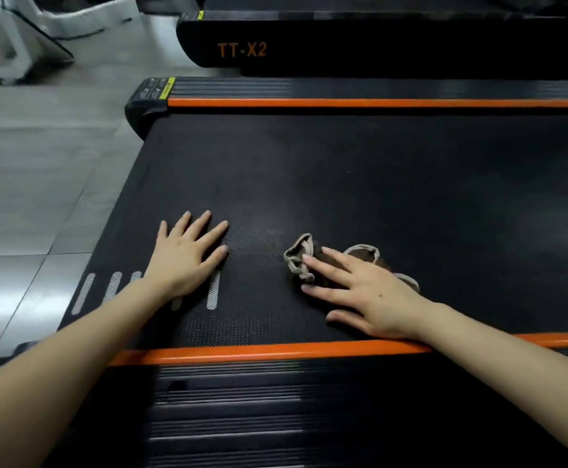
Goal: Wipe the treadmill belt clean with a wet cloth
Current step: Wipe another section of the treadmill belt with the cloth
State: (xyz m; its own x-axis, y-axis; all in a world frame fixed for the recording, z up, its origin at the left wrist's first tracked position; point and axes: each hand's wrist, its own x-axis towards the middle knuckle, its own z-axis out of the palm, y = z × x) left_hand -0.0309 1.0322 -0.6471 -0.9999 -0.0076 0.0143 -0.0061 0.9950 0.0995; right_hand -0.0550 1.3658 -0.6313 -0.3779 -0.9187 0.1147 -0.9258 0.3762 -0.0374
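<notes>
The black textured treadmill belt (360,184) runs across the view between two orange side strips. A crumpled brown cloth with a pale hem (299,256) lies on the belt near its front edge. My right hand (360,288) rests flat on top of the cloth with straight, spread fingers, and most of the cloth is hidden under it. My left hand (188,255) lies flat on the bare belt to the left of the cloth, fingers spread, holding nothing.
The near orange strip (242,352) and a ribbed black side rail (276,417) lie under my forearms. A second treadmill marked TT-X2 (242,50) stands behind. Grey tiled floor (39,163) lies to the left, with white equipment (5,35) at the far left corner.
</notes>
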